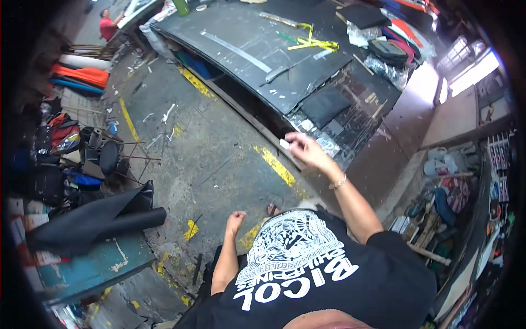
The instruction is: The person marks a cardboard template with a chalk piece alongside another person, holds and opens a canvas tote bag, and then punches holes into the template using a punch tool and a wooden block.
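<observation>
My right hand (pixel 309 152) reaches over the near edge of a big dark worktable (pixel 241 35), with a small white piece (pixel 285 143) pinched at its fingertips. The piece is too small to name. Beneath and beyond that hand, a black square of material (pixel 325 106) lies on the table among scraps and clear plastic. My left hand (pixel 236 221) hangs low over the floor at my left side, apart from the table. Its fingers are curled closed, and the inside of the hand is hidden.
Yellow strapping (pixel 312 44) and folded bags (pixel 386 49) lie on the table. At left, a black sheet roll (pixel 98 219) rests on a teal bench (pixel 104 267) below piled goods (pixel 66 137). Scraps litter the floor (pixel 181 148). A person in red (pixel 108 26) is far left.
</observation>
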Demonstrator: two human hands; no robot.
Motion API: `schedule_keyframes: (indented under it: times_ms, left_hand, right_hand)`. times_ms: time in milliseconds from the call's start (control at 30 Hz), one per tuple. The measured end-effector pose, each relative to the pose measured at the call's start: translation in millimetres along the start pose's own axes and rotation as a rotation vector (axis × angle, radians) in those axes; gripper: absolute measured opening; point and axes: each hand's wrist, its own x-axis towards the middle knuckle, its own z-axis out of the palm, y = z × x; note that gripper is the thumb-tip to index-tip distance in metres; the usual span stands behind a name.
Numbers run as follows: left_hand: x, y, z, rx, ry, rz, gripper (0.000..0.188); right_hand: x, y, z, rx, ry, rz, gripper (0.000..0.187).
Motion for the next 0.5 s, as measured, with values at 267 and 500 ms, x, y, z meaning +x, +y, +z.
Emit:
schedule_keyframes:
  times_ms: [267, 500]
  left_hand:
    - [84.2, 37.9, -119.6, -0.229, -0.042, -0.081, 0.029]
    - [155.3, 14.1, -205.9, -0.419, 0.125, -0.335, 0.022]
  right_hand:
    - [177.9, 45.4, -62.9, -0.040, 0.443, 0.240, 0.042]
    - [302.0, 134.7, -143.1, -0.321, 0.708, 0.484, 0.043]
